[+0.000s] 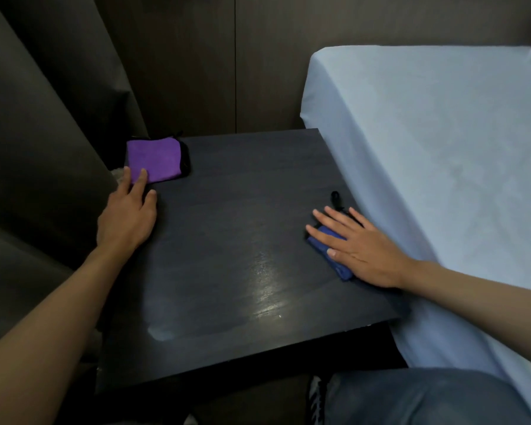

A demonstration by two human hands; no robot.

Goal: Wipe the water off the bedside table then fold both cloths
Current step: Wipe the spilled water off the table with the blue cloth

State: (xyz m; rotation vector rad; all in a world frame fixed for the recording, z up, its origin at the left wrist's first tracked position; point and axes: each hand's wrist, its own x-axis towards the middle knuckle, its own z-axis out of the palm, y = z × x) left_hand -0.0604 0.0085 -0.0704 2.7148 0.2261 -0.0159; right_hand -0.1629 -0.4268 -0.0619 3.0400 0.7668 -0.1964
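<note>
A dark wooden bedside table (227,240) fills the middle of the view. A purple cloth (155,157), folded into a small square with a black edge, lies at the table's far left corner. My left hand (128,216) rests flat on the table with its fingertips on the purple cloth's near edge. A blue cloth (328,250), folded small, lies at the right side under my right hand (356,246), which presses flat on it with fingers spread. A black loop (336,199) sticks out beyond those fingers. A wet sheen (270,289) shows near the front.
A bed with a light blue sheet (442,164) runs along the table's right edge. A dark curtain (43,133) hangs at the left, and dark wall panels (212,62) stand behind. My jeans-clad knee (411,397) is below the table's front edge.
</note>
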